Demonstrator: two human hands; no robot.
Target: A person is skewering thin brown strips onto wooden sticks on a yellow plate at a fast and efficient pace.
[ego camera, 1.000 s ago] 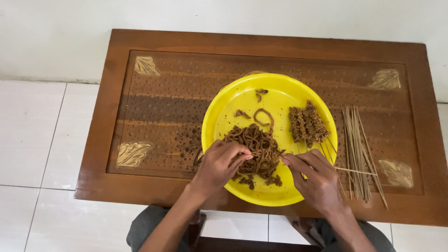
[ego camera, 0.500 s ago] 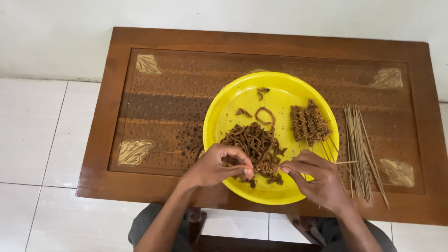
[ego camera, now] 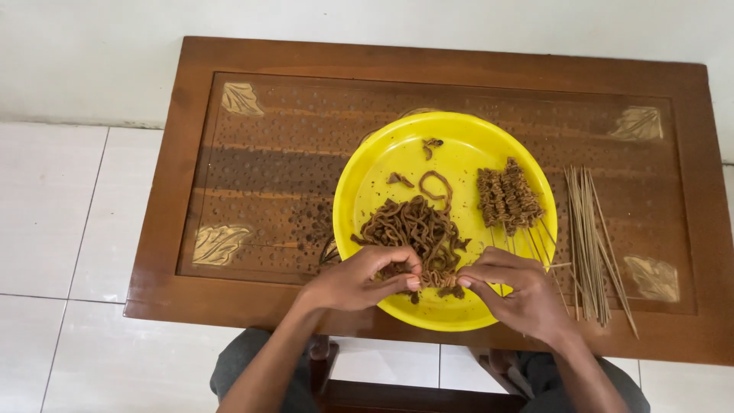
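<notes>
A round yellow plate (ego camera: 459, 145) lies on a low wooden table (ego camera: 252, 61). On it is a heap of brown curly strands (ego camera: 413, 226), with several filled skewers (ego camera: 508, 197) on its right side. My left hand (ego camera: 359, 279) pinches strands at the near edge of the heap. My right hand (ego camera: 520, 294) pinches the same clump from the right and seems to hold a thin skewer, whose stick pokes out past the hand. The fingertips of both hands nearly meet over the plate's front part.
A bundle of bare wooden skewers (ego camera: 589, 241) lies on the table right of the plate. A few loose brown pieces (ego camera: 432, 145) sit at the plate's far side. White floor tiles (ego camera: 53, 214) surround the table. My knees show below its front edge.
Both hands have drawn closer together at the near edge of the heap. My left hand moved from on top of the heap to its front and now pinches strands.
</notes>
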